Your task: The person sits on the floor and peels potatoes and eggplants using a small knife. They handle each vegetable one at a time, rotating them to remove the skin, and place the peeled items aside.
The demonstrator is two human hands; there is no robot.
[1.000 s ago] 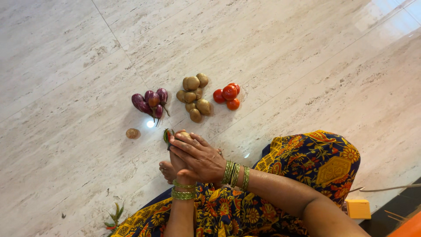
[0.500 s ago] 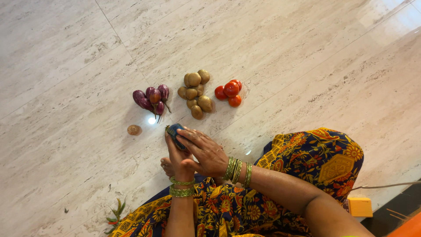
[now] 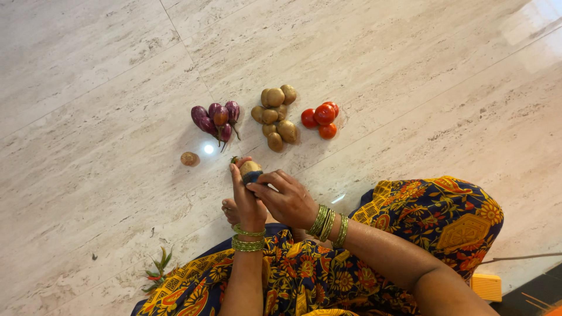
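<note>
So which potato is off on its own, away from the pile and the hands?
The small lone potato on the floor, left of the hands and below the purple eggplants. The potato pile sits further right, and one potato is held.

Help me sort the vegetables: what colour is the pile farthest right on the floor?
Red, the tomatoes, right of the brown potatoes; the head view shows it.

I see no packages, labels, signs or screens here, only loose vegetables lying on the pale stone floor
</note>
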